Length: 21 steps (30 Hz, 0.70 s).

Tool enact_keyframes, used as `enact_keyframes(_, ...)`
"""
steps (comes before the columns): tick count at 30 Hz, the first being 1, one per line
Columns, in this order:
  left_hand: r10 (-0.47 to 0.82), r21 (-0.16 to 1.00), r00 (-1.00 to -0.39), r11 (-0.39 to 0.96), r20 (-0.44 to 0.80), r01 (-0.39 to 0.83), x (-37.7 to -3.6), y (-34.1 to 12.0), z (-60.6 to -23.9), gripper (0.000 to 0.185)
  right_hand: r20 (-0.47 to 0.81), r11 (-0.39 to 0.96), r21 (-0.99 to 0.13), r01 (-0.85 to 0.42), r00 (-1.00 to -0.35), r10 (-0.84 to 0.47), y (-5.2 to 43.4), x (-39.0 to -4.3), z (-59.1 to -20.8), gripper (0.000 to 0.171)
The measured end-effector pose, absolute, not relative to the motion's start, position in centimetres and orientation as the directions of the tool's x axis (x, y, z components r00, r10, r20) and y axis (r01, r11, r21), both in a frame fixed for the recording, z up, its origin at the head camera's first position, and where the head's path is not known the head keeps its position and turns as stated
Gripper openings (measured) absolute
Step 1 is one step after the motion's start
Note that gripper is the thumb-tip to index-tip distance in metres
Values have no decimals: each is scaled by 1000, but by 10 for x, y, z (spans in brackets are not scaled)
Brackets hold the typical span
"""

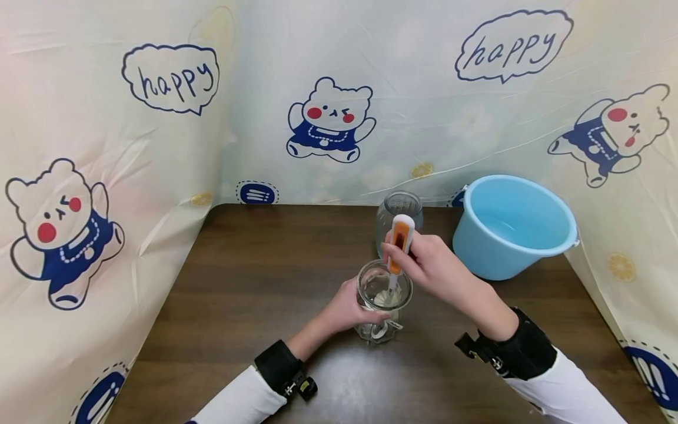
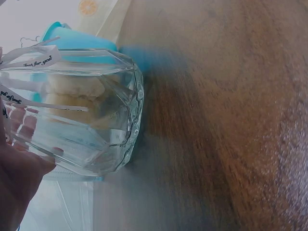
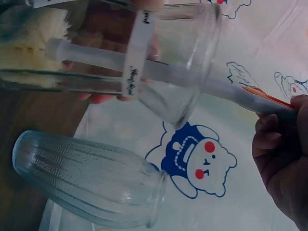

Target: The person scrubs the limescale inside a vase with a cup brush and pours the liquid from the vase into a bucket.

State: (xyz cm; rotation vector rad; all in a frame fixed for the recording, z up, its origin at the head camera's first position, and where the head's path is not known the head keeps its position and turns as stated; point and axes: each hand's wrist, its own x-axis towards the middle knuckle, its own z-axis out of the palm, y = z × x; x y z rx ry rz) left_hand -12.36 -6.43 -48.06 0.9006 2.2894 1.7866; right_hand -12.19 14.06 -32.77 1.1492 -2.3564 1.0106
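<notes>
My left hand [image 1: 346, 307] grips a clear glass vase [image 1: 378, 333] around its upper part, and a printed white ribbon [image 2: 36, 60] is tied about the glass. My right hand [image 1: 436, 268] holds a bottle brush by its orange and white handle [image 1: 401, 241]. Through the vase mouth goes the brush's pale stem [image 3: 96, 54]. Its cream bristle head [image 2: 77, 91] sits inside the vase, low down in the left wrist view. In the right wrist view, fingers of the right hand [image 3: 284, 149] curl round the handle.
A second, ribbed glass vase [image 3: 91, 178] stands upright just behind the hands. To the right is a light blue bucket [image 1: 477, 250] on the brown wooden table [image 1: 254, 265]. A printed cloth [image 1: 254, 118] hangs along the back and both sides.
</notes>
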Motion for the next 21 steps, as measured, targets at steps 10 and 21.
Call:
enact_keyframes(10,500,900,-817,151,287,409,-126,-64,-483,73,634,373,-511,-774,-633,-445,146,-119,-289,21)
enact_keyframes(21,514,918,-817,127,263,375,-126,-67,-484,80,533,382,-574,-724,-685,-497,135,-114,-330,4)
